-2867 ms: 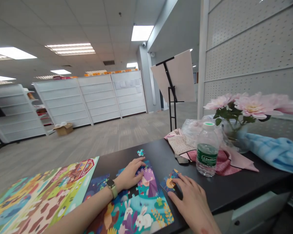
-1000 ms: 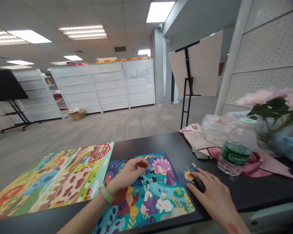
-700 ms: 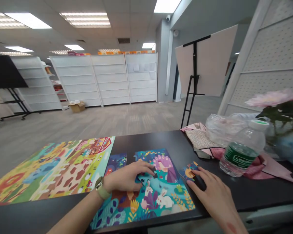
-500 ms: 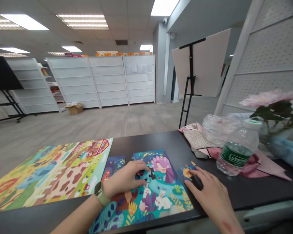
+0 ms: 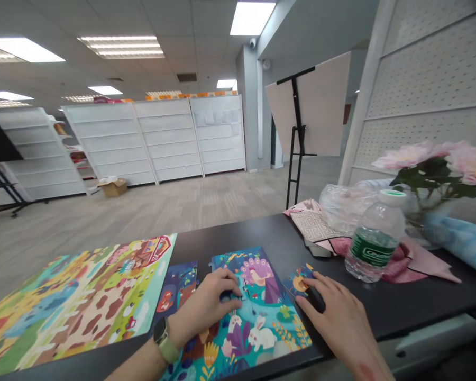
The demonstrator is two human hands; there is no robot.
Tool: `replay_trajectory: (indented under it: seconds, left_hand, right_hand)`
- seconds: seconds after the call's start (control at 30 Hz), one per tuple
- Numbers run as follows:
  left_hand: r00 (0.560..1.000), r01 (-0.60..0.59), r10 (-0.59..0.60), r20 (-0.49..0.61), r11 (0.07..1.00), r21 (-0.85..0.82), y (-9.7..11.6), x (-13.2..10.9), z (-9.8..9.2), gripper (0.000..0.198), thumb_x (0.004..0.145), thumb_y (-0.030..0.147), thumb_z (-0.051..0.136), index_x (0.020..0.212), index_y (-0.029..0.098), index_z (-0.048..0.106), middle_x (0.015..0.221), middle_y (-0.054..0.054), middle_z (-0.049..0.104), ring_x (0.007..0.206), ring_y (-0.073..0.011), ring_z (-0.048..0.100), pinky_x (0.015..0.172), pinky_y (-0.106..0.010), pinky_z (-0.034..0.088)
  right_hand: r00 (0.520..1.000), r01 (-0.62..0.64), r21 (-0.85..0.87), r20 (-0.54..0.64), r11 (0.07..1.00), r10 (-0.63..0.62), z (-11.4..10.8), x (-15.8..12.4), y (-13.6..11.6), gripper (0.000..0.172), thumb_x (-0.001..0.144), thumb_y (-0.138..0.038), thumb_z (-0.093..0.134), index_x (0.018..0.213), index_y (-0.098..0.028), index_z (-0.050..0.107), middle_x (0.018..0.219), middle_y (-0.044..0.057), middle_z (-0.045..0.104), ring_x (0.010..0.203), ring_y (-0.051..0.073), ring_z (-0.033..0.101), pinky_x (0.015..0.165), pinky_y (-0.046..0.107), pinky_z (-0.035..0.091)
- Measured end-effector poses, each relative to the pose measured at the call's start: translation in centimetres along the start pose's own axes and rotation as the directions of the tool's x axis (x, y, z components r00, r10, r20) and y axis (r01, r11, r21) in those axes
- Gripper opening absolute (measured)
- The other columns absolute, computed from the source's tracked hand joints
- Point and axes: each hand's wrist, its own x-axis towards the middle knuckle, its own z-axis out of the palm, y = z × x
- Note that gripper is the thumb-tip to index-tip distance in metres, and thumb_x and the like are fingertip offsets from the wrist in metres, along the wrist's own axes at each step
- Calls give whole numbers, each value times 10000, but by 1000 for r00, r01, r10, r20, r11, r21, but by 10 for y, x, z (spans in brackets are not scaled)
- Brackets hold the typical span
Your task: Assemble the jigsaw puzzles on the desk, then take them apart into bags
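Now the left hand (image 5: 203, 301), a watch (image 5: 162, 338) on its wrist, has drawn slightly back across the jigsaw puzzle (image 5: 257, 323), its fingers (image 5: 226, 291) curled and half closed beside a dark gap (image 5: 244, 290) near the middle; whether they pinch a piece cannot be told. The right hand (image 5: 333, 323) lies open, its fingertips (image 5: 307, 296) resting on a loose puzzle section (image 5: 300, 280) just off the puzzle's right edge. A dark blue section (image 5: 177, 288) lies just left of the puzzle, and a farm-scene puzzle (image 5: 91, 296) fills the left end of the black table (image 5: 238, 233). Toward the far right edge stand a water bottle (image 5: 375, 246) and pink peonies (image 5: 404, 156) in a glass vase (image 5: 416, 222).
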Motion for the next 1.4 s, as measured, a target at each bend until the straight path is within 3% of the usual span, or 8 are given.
replay_trajectory:
  seconds: [0.2,0.53,0.7,0.87,1.03,1.2,1.3,1.4]
  left_hand:
    - [999,-23,21,27,998,65,2,-1,1,124,880,176,641,931,253,723,1046,-21,653,1002,-196,602,907,-295,468]
    - [996,-72,57,67,966,247,17,-2,3,244,975,230,503,1016,265,740,1083,-42,644,1009,-205,598,938,-316,467]
    - [991,-77,51,121,973,215,14,-2,-2,242,940,204,527,1045,275,733,1081,-39,648,1011,-210,607,936,-323,474]
    - [988,-65,47,147,991,120,6,-2,-1,305,923,191,532,1167,280,692,1154,-53,618,1075,-217,585,960,-337,469]
    - [992,-54,39,122,991,120,9,-4,-1,315,908,189,558,1185,285,676,1151,-51,611,1088,-222,572,986,-357,455]
    - [993,-60,44,110,988,144,11,-6,-3,289,897,187,573,1151,276,680,1151,-55,614,1075,-233,575,987,-369,451]
    - [995,-55,44,88,991,125,13,-7,-5,344,881,201,612,1215,275,642,1189,-67,620,1116,-260,563,1007,-399,432]
    - [999,-25,26,25,999,-39,21,-8,-1,536,831,265,718,1339,268,547,1253,-82,617,1173,-283,544,1041,-423,399]
  right_hand:
    - [1000,-11,11,11,1000,11,-2,-1,-1,339,829,-468,572,1094,-313,714,1346,23,627,1246,301,532,1021,481,407]
    - [1000,15,49,-13,999,-15,-3,-2,-2,292,833,-452,585,1054,-329,731,1325,24,641,1232,313,548,1010,499,421]
    - [1000,-6,69,-26,998,8,-8,-4,-5,322,829,-430,599,1101,-304,718,1345,34,630,1245,311,540,1036,502,405]
    - [999,-23,106,-30,994,27,-10,-6,-10,216,816,-384,603,977,-309,726,1331,28,636,1249,309,534,1036,510,398]
    - [990,-63,178,-115,982,84,-3,-4,-13,216,729,-309,640,932,-266,702,1285,67,660,1238,340,537,1005,532,416]
    - [987,-37,473,-122,881,107,-7,-4,-22,197,817,-391,524,811,-253,665,891,57,746,865,257,695,794,385,521]
    - [985,-6,624,-129,781,111,-10,-9,-35,269,847,-481,528,827,-248,661,883,51,752,832,226,713,760,310,537]
    - [994,-10,729,-69,685,88,-7,-14,-52,314,840,-525,576,912,-232,664,882,58,766,828,215,730,736,255,557]
